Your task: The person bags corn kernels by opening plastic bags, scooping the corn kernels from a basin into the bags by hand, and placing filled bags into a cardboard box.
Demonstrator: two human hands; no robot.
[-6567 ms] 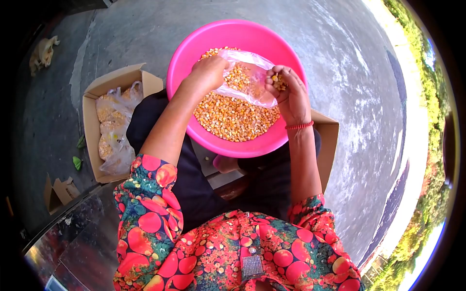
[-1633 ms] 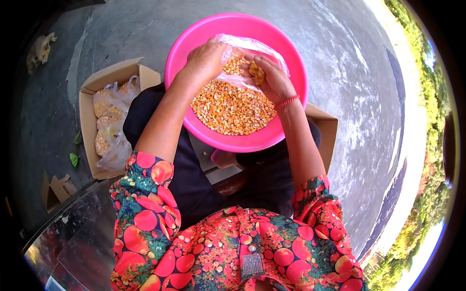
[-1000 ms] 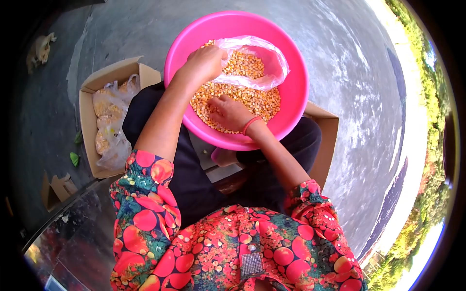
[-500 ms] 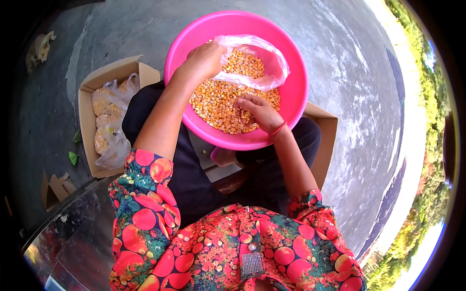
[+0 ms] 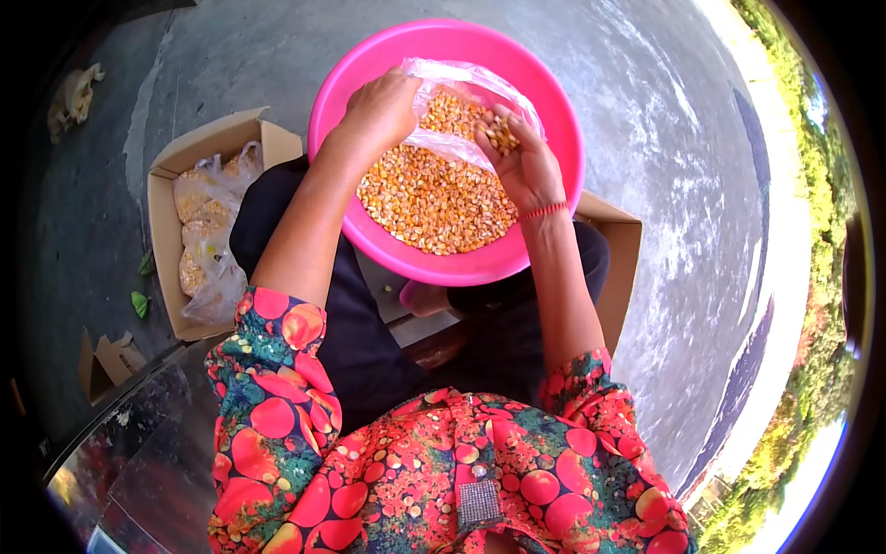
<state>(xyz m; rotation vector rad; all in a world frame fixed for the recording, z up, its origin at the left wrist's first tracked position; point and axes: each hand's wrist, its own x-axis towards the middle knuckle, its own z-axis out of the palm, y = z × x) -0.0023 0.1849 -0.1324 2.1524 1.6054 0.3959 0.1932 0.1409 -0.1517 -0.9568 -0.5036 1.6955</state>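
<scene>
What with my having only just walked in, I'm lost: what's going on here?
A seated person's left hand holds the rim of a thin, clear plastic bag, which lies open inside a round, bright pink plastic basin. The right hand, wearing a red beaded bracelet, cups some yellow-orange corn kernels at the bag's mouth. The bag has kernels in it, and more lie loose in the basin. To the left, an open brown cardboard box holds filled, clear plastic bags.

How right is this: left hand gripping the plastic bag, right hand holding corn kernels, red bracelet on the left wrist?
One slip: the head view shows the red bracelet on the right wrist, not the left. The rest is right: the left hand grips the plastic bag and the right hand holds corn kernels.
</scene>
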